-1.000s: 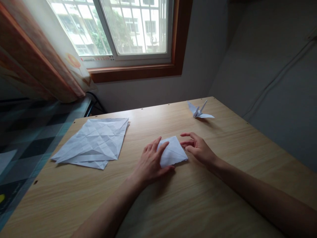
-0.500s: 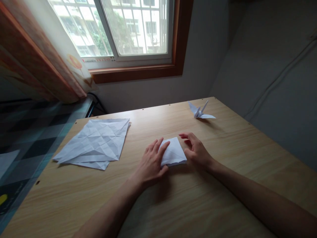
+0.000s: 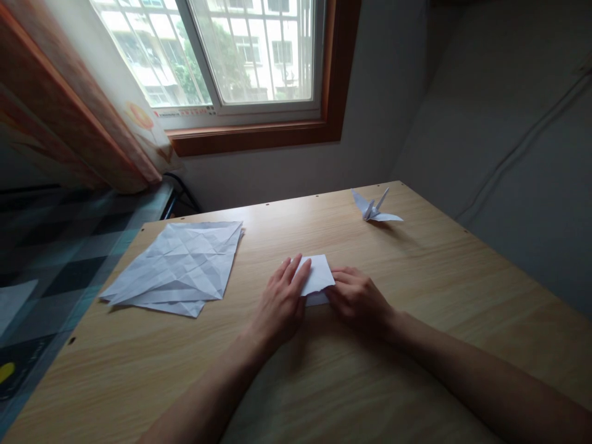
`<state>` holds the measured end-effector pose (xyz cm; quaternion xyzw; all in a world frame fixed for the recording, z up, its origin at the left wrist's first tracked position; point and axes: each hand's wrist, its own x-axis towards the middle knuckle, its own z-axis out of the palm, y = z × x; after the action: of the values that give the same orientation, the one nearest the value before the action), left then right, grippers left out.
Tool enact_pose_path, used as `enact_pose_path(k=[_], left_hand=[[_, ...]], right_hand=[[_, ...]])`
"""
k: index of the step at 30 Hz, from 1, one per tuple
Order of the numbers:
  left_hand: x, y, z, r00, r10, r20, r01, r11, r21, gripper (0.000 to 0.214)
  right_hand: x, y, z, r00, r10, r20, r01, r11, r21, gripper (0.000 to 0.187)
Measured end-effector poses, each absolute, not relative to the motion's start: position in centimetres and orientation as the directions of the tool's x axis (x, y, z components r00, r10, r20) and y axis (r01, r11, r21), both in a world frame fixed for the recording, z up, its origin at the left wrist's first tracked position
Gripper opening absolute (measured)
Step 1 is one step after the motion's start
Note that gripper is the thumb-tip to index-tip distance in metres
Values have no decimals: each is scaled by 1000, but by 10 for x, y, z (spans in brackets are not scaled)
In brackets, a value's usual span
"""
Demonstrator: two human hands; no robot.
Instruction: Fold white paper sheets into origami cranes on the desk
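Note:
A small folded sheet of white paper (image 3: 317, 271) is between my hands near the middle of the table, its upper layer raised a little over a lower layer at the near edge. My left hand (image 3: 283, 299) grips the paper's left side, fingers laid over the top and the thumb hidden. At the right edge my right hand (image 3: 361, 299) has its fingers closed on the paper; its fingertips are partly out of sight. Beyond my right hand stands a white paper crane (image 3: 374, 211) with spread wings.
Several creased white sheets (image 3: 185, 259) lie stacked on the left of the wooden table (image 3: 259, 394). A checkered cloth-covered surface (image 3: 83, 271) adjoins it at the left. A window (image 3: 263, 55) and an orange curtain (image 3: 60, 80) are behind.
My right hand has moved left and closed on the paper's right edge. The paper has shifted slightly left, and a lower layer now shows at its near side.

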<state>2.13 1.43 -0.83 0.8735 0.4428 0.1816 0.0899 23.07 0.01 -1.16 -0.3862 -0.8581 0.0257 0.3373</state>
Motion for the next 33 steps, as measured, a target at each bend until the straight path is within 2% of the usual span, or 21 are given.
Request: enact_pose_path(k=[3, 5, 9, 11, 17, 20, 23, 26, 29, 33], left_hand=[[21, 14, -10, 543, 790, 284, 719, -613, 328, 64], [21, 13, -12, 549, 773, 317, 697, -633, 337, 61], [21, 13, -11, 577, 746, 332, 650, -666, 366, 55], [19, 14, -10, 588, 742, 321, 629, -670, 395, 56], [15, 19, -9, 555, 769, 317, 603, -635, 484, 103], [14, 19, -9, 572, 751, 330, 605, -658, 449, 113], [14, 19, -8, 591, 734, 335, 608, -678, 413, 116], [13, 22, -8, 545, 776, 317, 638, -629, 443, 111], [13, 25, -6, 480, 830, 284, 674, -556, 486, 100], [16, 25, -6, 441, 853, 281, 713, -523, 468, 86]], right_hand=[[223, 1, -14, -512, 702, 495, 728, 660, -183, 16], [220, 4, -19, -535, 706, 464, 726, 665, -176, 16], [218, 10, -26, -610, 660, 438, 606, 745, -279, 22], [217, 11, -25, -597, 676, 432, 579, 736, -351, 24], [220, 14, -14, -551, 750, 366, 545, 655, -523, 59], [225, 16, -15, -517, 780, 352, 552, 618, -559, 79], [229, 19, -20, -514, 786, 343, 542, 608, -581, 90], [232, 21, -24, -532, 774, 344, 531, 621, -576, 85], [233, 22, -24, -539, 752, 380, 503, 649, -572, 72], [232, 18, -19, -552, 741, 383, 485, 659, -575, 61]])
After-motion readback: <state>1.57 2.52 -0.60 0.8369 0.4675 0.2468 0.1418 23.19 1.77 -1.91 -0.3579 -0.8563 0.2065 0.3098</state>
